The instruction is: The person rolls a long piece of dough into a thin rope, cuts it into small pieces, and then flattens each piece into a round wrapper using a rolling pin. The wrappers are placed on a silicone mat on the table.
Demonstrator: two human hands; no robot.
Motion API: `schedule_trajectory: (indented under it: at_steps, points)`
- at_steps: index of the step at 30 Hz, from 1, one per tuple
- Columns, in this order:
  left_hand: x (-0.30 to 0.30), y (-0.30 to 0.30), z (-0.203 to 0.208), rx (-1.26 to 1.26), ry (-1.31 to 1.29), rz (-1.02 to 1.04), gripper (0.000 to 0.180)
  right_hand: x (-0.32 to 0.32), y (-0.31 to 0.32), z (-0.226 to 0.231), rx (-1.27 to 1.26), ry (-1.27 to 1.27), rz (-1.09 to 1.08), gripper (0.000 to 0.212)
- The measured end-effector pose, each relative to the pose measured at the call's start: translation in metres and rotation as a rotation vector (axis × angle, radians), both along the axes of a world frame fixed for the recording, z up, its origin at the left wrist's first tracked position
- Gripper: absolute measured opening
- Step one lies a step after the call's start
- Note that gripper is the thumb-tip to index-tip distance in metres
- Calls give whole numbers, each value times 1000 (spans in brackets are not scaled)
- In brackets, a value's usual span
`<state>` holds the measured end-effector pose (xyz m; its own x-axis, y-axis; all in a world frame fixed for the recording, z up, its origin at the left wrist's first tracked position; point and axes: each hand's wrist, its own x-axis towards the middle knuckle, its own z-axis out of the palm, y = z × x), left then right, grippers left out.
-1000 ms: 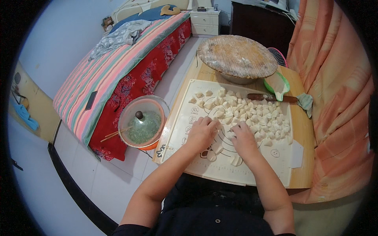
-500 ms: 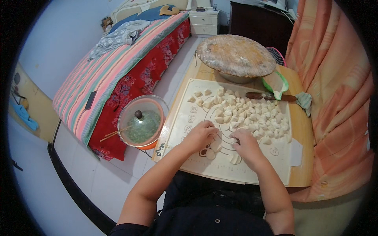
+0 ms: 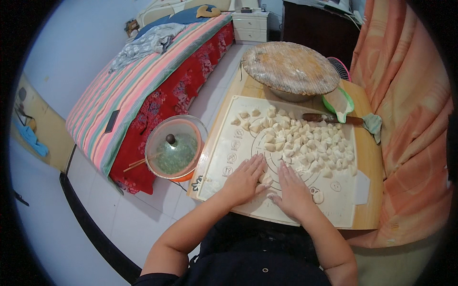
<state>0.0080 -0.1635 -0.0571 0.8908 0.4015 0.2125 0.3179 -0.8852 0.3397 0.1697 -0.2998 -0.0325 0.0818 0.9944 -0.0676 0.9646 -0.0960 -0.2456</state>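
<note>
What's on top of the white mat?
Many small dough pieces, another dough lump between the left grip and right grip, and a brown rod at the far edge. Anything directly beneath either grip is covered; can't tell.

The left hand (image 3: pixel 244 182) is partly covering a dough piece (image 3: pixel 265 178); the woven tray (image 3: pixel 291 66) is hiding the interior of the basin (image 3: pixel 289 96) and part of the pink-rimmed fan (image 3: pixel 340 69); the top edge is cropping the headboard (image 3: pixel 162 9); the printed mat (image 3: pixel 214 177) is showing symbols too small to decipher.
</note>
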Motion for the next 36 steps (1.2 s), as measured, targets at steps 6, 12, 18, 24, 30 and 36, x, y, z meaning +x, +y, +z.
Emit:
schedule_trajectory:
  at_steps: [6, 12, 18, 24, 30, 36]
  points:
    - [-1, 26, 14, -211, 65, -146, 47, 1, 2, 7, -92, 107, -33, 79]
    - [24, 36, 24, -607, -110, 227, 29, 31, 13, 13, 127, 437, -312, 45]
    - [65, 40, 4, -153, -255, 210, 28, 29, 39, -1, 291, 34, -227, 38]
    - [59, 44, 3, -144, -310, 78, 28, 27, 37, -4, 332, 154, -342, 36]
    - [53, 43, -1, -103, -196, 89, 26, 32, 54, -15, 361, 84, -250, 30]
    - [35, 35, -7, -30, -264, 77, 28, 35, 22, -25, 349, 204, -164, 27]
